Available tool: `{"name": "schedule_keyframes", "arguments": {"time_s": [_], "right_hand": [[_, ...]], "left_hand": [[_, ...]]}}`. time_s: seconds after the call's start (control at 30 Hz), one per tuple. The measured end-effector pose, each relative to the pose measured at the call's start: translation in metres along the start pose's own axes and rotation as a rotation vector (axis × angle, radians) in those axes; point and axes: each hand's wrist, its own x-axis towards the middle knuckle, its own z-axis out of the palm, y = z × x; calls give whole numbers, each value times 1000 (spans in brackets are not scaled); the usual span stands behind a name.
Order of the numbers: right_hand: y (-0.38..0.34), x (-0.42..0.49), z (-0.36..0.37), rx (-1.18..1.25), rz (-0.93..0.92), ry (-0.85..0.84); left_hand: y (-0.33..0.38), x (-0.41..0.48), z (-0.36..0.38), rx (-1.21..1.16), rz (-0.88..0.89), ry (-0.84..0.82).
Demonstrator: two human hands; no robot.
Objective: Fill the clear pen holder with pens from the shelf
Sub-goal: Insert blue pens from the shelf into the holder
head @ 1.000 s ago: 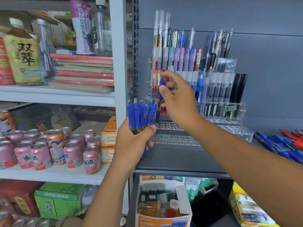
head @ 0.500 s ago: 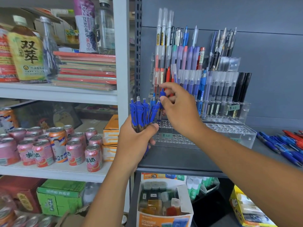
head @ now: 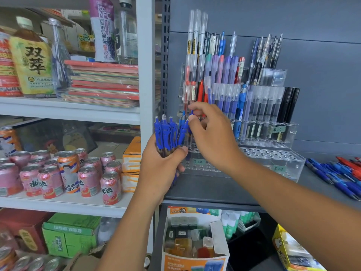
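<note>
My left hand [head: 163, 169] grips a bundle of blue pens [head: 168, 132], tips down and clips up, in front of the clear pen holder [head: 273, 155]. My right hand [head: 213, 137] pinches the top of one blue pen [head: 190, 119] at the right edge of the bundle, just in front of the holder's lower left rows. The tiered holder stands on the dark shelf [head: 224, 188]; its upper rows are full of mixed pens [head: 230, 75], and its front rows show open holes.
Loose blue and red pens [head: 340, 173] lie on the shelf at the right. Drink cans [head: 58, 173], bottles and stacked notebooks [head: 101, 83] fill the white shelves on the left. Boxes of bottles [head: 193, 243] sit below.
My right hand has dropped slightly from the holder's rows to the top of the bundle. My left hand keeps the same grip on the bundle.
</note>
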Motion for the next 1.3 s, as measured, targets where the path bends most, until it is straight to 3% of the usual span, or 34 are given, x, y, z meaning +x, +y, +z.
{"name": "schedule_keyframes", "arguments": {"time_s": [0.2, 0.47, 0.83, 1.3], "right_hand": [[-11, -11, 1, 41, -49, -22], [-14, -18, 1, 189, 123, -180], [-18, 14, -19, 382, 149, 21], [-4, 28, -26, 184, 30, 174]], "left_hand": [[3, -2, 1, -38, 22, 13], [3, -2, -1, -60, -8, -29], [0, -1, -1, -29, -67, -7], [0, -3, 0, 30, 1, -11]]}}
